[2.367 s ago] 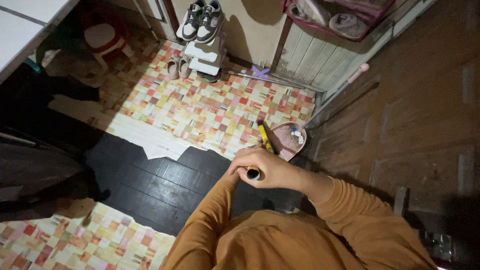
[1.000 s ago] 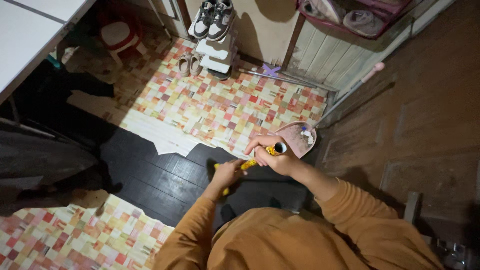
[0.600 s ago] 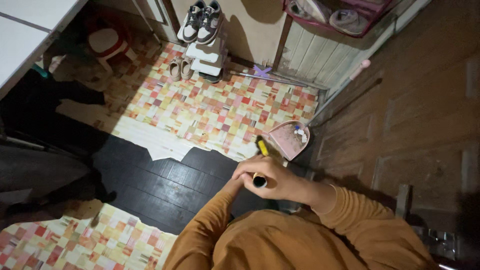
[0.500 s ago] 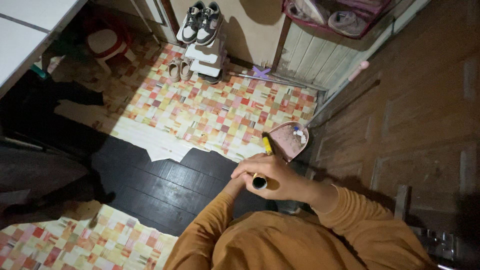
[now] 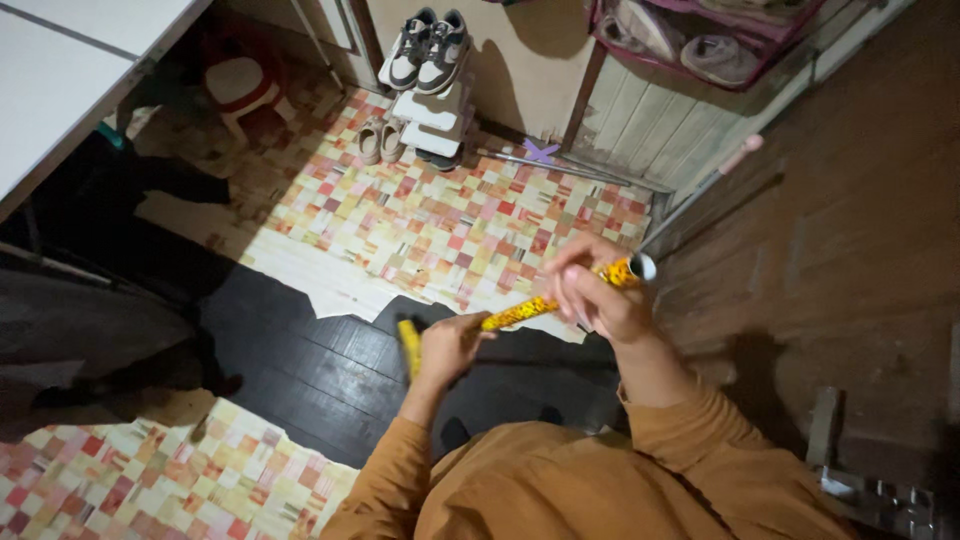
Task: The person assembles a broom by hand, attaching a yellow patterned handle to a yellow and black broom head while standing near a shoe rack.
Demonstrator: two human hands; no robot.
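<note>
My hands have come apart. Half a second ago they were bunched together over the stick's end, close in front of my chest; now my right hand (image 5: pixel 597 293) is raised and out to the right, fingers closed around the upper part of the yellow spotted stick (image 5: pixel 545 303), near its metal-ringed tip (image 5: pixel 642 266). My left hand (image 5: pixel 447 347) sits lower and to the left, fingers wrapped on the stick's other end, with a plain yellow piece (image 5: pixel 409 344) poking out past my fist. The stick now slants between both hands, above the black floor (image 5: pixel 300 370) and the torn edge of the checked mat (image 5: pixel 430 220). I judge I am working it lengthwise, sliding or twisting, not just holding it. The shoes (image 5: pixel 427 47) by the wall stay put.
</note>
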